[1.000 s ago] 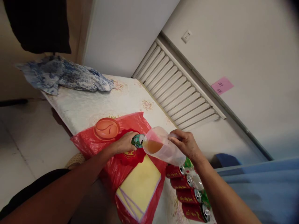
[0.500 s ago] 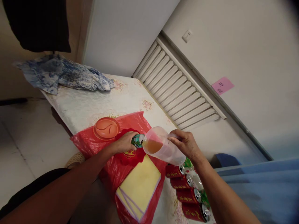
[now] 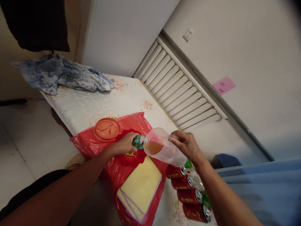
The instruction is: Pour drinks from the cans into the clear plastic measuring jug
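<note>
My left hand (image 3: 127, 142) is closed around a green can (image 3: 138, 142), tilted with its top at the rim of a translucent plastic pitcher (image 3: 172, 153). Brownish-yellow liquid (image 3: 155, 147) lies inside the pitcher, which leans toward the can. The fingers of my right hand (image 3: 184, 142) grip the pitcher's handle. Beneath the can is a red scalloped dish (image 3: 139, 159) with a yellow design, resting on a red plastic bag (image 3: 108, 171). An orange round lid or dish (image 3: 107, 129) sits left of it, and a folded yellow cloth (image 3: 141, 186) lies nearer to me.
Several red cans (image 3: 188, 196) stand at the lower right, beside green-labelled items (image 3: 188, 163). A blue-and-white patterned cloth (image 3: 77, 75) lies on the far end of the floral-covered table (image 3: 127, 100). A white radiator (image 3: 183, 88) lines the wall.
Both hands, the can and the pitcher hold almost the same position. The camera view has shifted very slightly.
</note>
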Demonstrator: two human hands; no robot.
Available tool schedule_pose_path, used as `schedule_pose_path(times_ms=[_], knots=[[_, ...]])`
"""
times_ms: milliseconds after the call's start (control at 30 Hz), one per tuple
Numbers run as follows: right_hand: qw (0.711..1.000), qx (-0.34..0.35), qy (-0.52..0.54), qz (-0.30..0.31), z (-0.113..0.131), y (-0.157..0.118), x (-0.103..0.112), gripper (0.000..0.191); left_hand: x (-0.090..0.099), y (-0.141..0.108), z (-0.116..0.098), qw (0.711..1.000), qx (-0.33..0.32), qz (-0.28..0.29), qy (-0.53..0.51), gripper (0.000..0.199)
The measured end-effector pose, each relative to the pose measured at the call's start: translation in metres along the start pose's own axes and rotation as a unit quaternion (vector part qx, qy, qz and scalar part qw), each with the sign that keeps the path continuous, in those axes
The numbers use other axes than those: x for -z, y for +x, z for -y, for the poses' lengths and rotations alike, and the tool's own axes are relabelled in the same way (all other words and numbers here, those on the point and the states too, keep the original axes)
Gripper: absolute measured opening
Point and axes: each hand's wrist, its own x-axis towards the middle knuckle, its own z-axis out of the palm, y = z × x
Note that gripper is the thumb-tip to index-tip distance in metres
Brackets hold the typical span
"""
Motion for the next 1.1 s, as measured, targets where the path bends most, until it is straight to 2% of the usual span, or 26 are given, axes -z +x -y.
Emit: schedule_pose_path(times_ms=[400,567,700,800,933,1100], knots=[[1.000,-0.015,0.010,-0.003,-0.005,-0.004,-0.002,0.030,-0.001,0.000,0.004,1.000,0.012,0.011,0.007,0.051],[0.996,-0.052,0.067,-0.031,-0.006,-0.008,-0.005,0.028,-0.001,0.001,0.005,0.999,0.003,0.004,-0.042,0.052],[0.983,-0.103,0.134,-0.078,-0.015,-0.014,-0.007,0.028,0.002,-0.001,-0.001,0.999,0.009,-0.008,-0.050,0.052],[0.961,-0.141,0.202,-0.126,-0.026,-0.020,-0.010,0.030,0.007,-0.002,-0.007,0.999,0.011,-0.019,-0.044,0.054],[0.906,-0.172,0.327,-0.208,-0.032,-0.027,-0.013,0.033,0.011,-0.002,-0.010,0.998,0.005,-0.047,-0.041,0.057],[0.839,-0.149,0.437,-0.288,-0.020,-0.026,-0.023,0.044,0.014,-0.001,-0.012,0.994,-0.005,-0.108,-0.031,0.061]])
